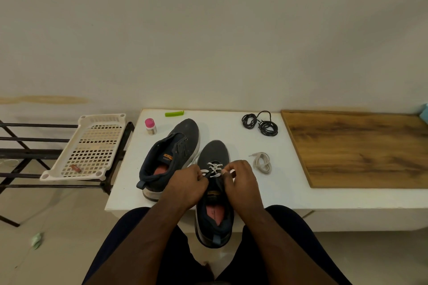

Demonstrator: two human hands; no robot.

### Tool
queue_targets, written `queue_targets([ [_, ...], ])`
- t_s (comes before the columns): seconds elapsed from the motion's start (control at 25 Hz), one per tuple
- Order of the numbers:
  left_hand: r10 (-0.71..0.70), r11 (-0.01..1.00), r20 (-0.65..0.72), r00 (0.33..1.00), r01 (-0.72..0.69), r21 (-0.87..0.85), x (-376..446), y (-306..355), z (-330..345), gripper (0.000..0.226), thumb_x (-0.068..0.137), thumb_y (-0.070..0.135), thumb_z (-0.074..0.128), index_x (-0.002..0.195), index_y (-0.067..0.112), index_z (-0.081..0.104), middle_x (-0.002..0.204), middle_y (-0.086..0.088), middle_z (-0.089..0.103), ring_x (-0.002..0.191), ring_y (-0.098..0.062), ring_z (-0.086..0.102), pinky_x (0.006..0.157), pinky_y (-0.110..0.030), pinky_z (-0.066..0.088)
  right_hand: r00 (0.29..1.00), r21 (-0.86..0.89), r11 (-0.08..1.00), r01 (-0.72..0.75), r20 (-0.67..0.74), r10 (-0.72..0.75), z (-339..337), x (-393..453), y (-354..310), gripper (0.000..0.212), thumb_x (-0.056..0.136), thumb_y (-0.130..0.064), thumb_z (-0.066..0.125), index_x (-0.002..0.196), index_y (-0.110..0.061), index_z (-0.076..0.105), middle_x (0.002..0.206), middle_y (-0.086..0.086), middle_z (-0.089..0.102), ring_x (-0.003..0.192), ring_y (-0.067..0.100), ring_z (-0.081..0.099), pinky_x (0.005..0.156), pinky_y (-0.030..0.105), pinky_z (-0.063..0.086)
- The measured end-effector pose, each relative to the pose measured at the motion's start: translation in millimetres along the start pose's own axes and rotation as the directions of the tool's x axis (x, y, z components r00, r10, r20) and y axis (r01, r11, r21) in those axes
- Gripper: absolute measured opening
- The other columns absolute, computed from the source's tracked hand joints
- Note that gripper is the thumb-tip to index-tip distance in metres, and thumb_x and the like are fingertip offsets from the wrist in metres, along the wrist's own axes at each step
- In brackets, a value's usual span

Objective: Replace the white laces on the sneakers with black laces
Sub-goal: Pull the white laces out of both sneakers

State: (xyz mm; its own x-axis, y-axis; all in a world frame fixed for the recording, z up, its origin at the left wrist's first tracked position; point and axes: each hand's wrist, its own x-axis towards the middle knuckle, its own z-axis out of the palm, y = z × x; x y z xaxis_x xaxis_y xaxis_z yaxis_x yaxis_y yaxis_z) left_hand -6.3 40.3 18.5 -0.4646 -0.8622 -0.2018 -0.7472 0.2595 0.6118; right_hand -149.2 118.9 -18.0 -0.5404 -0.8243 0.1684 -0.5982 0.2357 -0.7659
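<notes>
Both forearms reach forward over the knees to the nearer sneaker (pixel 214 194), whose heel overhangs the counter (pixel 231 122) edge. Left hand (pixel 188 186) and right hand (pixel 240 183) sit close together, each pinching the white lace (pixel 214 169) at the upper eyelets. That lace is still crossed through the lower rows, so the step looks like unthreading: best loosen one crossing at a time, pulling each side evenly. Beside it the other sneaker (pixel 172 155) stands laceless, a removed lace (pixel 262 163) lies coiled to the right, and the black laces (pixel 260 124) wait farther back.
</notes>
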Motion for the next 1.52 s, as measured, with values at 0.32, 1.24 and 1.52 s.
queue_targets([
  [0.32, -0.011, 1.000, 0.002, 1.000, 0.011, 0.014, 0, -3, -1, 0.014, 0.090, 0.028, 0.054, 0.078, 0.021, 0.054, 0.077, 0.001, 0.062, 0.075, -0.015, 0.059, 0.066, -0.031, 0.047, 0.998, -0.052, 0.997, -0.049, 0.029, 0.050, 11, -1, -5, 0.012, 0.097, -0.014, 0.049, 0.089, -0.016, 0.058, 0.098, 0.000, 0.055, 0.086, 0.009, 0.049, 0.077, 0.028, 0.042],
  [1.24, 0.023, 0.999, -0.014, 1.000, -0.023, 0.023, 2, -6, 2, 0.013, 0.092, 0.029, 0.057, 0.083, 0.020, 0.056, 0.079, 0.002, 0.061, 0.079, -0.016, 0.059, 0.069, -0.031, 0.044, 0.995, -0.035, 0.999, 0.033, 0.096, -0.030, 14, -2, -7, 0.008, 0.092, -0.013, 0.059, 0.087, -0.016, 0.064, 0.096, -0.004, 0.056, 0.091, 0.009, 0.051, 0.082, 0.025, 0.042],
  [1.52, 0.033, 0.999, -0.014, 0.999, -0.033, 0.005, 0, -4, 2, 0.015, 0.092, 0.030, 0.057, 0.083, 0.019, 0.054, 0.081, -0.001, 0.063, 0.081, -0.019, 0.060, 0.075, -0.037, 0.050, 0.991, 0.023, 1.000, 0.008, 0.134, -0.011, 5, 1, -1, 0.012, 0.087, -0.020, 0.066, 0.099, -0.022, 0.070, 0.104, -0.007, 0.058, 0.096, 0.002, 0.053, 0.084, 0.017, 0.043],
])
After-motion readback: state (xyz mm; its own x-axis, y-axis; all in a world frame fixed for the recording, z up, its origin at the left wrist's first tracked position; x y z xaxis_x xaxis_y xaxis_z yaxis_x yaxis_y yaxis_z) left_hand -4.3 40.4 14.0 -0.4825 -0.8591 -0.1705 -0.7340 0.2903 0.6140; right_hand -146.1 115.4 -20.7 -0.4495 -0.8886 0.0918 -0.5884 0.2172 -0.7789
